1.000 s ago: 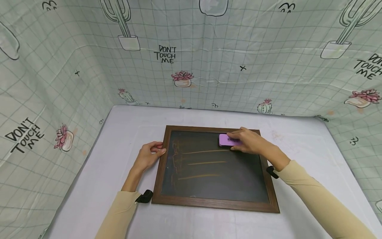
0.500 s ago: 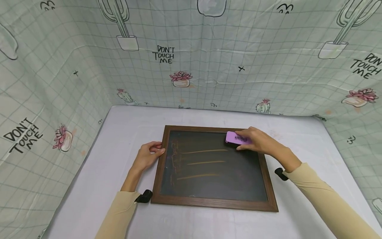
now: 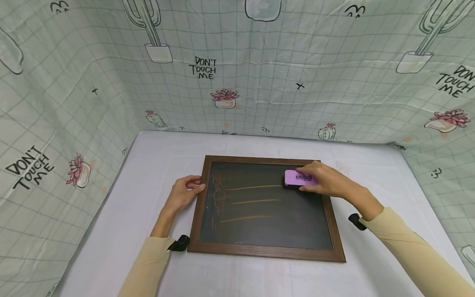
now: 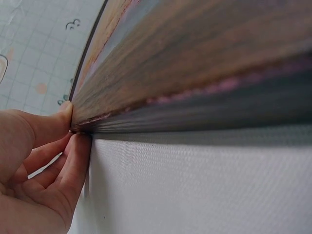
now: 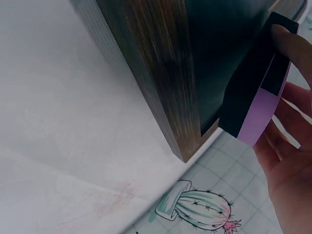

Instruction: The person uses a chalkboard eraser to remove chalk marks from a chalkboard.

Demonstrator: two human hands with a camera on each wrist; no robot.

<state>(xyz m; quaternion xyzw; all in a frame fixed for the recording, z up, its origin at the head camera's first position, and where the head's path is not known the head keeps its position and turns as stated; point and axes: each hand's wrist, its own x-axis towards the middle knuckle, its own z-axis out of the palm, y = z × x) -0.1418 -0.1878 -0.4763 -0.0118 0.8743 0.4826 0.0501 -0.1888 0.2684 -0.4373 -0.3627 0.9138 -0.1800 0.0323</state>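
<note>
A chalkboard (image 3: 267, 231) in a brown wooden frame lies on the white-covered table. Orange chalk lines (image 3: 256, 201) run across its middle, with fainter squiggles (image 3: 218, 198) down the left side. My left hand (image 3: 184, 194) pinches the frame's left edge; in the left wrist view the thumb (image 4: 61, 117) is on top and the fingers are against its lower side. With my right hand (image 3: 328, 181) I grip a purple eraser (image 3: 298, 177) with a black underside, over the board's upper right. The right wrist view shows the eraser (image 5: 261, 109) between thumb and fingers.
The white tabletop (image 3: 167, 152) surrounds the board. Behind and to the sides hangs a pale grid-patterned cloth (image 3: 267, 62) printed with cacti and lettering. Black wrist bands (image 3: 179, 244) show at both beige sleeves (image 3: 412, 247).
My right hand has moved the eraser to the right along the board's upper part, then slightly toward me. My left hand stays on the frame. The chalk lines look the same.
</note>
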